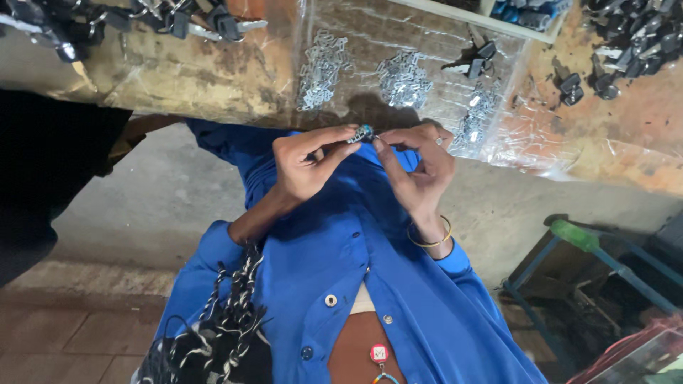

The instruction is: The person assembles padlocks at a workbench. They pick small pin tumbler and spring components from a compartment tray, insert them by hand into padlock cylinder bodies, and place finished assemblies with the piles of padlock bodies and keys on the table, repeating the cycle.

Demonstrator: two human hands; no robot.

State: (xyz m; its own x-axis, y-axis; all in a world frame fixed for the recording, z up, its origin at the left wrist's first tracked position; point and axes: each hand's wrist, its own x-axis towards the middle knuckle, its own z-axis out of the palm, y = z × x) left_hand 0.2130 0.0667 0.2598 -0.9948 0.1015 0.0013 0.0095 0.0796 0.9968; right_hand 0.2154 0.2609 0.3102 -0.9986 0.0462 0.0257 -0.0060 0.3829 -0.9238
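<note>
My left hand (306,167) and right hand (420,167) meet just off the desk (213,78) edge, over my blue shirt (341,249). Both pinch one small key piece (363,133), dark with a bluish tint, metal glint at one end. It sits right between the two grips, touching both, at the fingertips.

Left grip: thumb and forefinger clenched on the left end of the piece, other fingers curled in. Right grip: thumb and forefinger closed on the right end, maybe on a thin bit of metal sticking out; too small to tell what. The piece's long axis runs roughly left-right, from one grip to the other, slightly tilted. Neither hand is nearer; both are on it.

Beyond the grips, on the desk: a clear plastic sheet (427,64), crinkly and shiny, carrying heaps of small silver metal clips (321,71), a second heap (404,80), a third (475,114) just beyond my right grip. A black-headed key (473,57) lies further out. More dark keys sit far left (178,21) and far right (633,50) of the grips. Desk top is worn, rough, orange-brown.

Gold bangle (429,238) on my right wrist. Black-and-white braided cord (235,306) hangs below my left grip. Green-handled tool (576,235) on a blue frame, well off to the right of the grips, on the floor side.
</note>
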